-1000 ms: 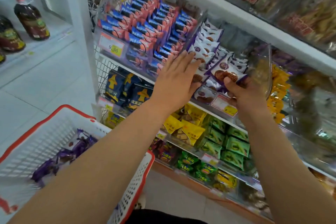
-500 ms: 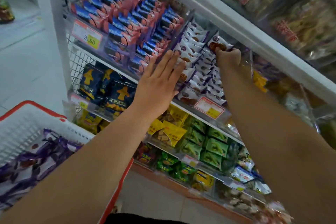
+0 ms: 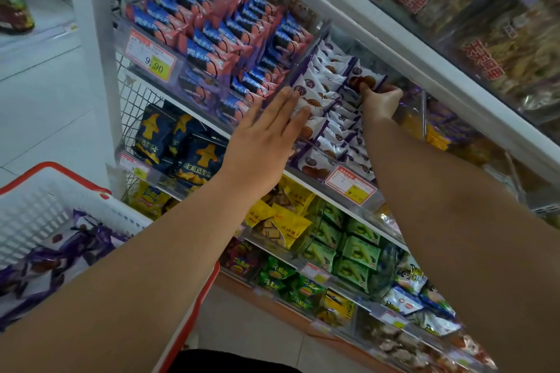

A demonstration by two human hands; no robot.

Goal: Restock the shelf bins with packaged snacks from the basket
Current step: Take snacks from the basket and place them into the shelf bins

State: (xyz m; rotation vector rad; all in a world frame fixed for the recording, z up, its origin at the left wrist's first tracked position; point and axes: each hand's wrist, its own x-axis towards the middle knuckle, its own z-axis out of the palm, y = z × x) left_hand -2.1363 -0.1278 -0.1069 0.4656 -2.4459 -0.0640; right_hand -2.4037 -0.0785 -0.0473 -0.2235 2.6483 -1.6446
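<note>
- Right hand (image 3: 380, 100) pinches a purple-and-white packet (image 3: 365, 79) at the far end of the clear bin (image 3: 312, 42); a second ago it held that packet low, near the price tag (image 3: 350, 185) at the bin's near edge.
- Left hand (image 3: 266, 133) lies flat with fingers straight against the left rows of packets, much as it did a second ago.
- Packet now stands upright behind the right-hand row, touching the packets in front of it, though the hand has not let go.
- Basket (image 3: 45, 191) at near left holds more purple packets (image 3: 54, 254).
- Judging by this, one packet is nearly placed; what remains is letting go and reaching back to the basket.
</note>
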